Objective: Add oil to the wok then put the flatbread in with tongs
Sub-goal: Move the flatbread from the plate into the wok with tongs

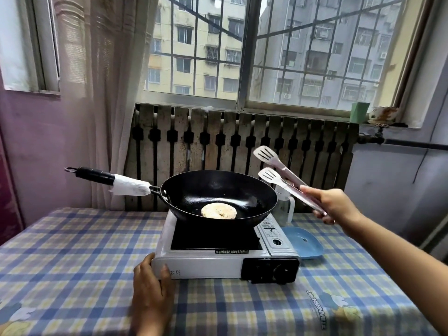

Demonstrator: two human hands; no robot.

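Observation:
A black wok (189, 187) sits on a white portable gas stove (198, 263). A round pale flatbread (218, 210) lies flat in the bottom of the wok, with a sheen of oil beside it. My right hand (332, 204) grips the metal tongs (278, 175) by their handle end. The tongs' two slotted tips are spread apart, hold nothing, and hover above the wok's right rim. My left hand (150, 277) rests against the stove's front left corner. The wok handle (109, 179), wrapped in white paper, points left.
A blue plate (303, 241) lies right of the stove. A clear oil jug (286, 204) stands behind the wok's right side, partly hidden. The stove's knob (280, 271) faces me. A checked cloth (72, 263) covers the table; a radiator and window stand behind.

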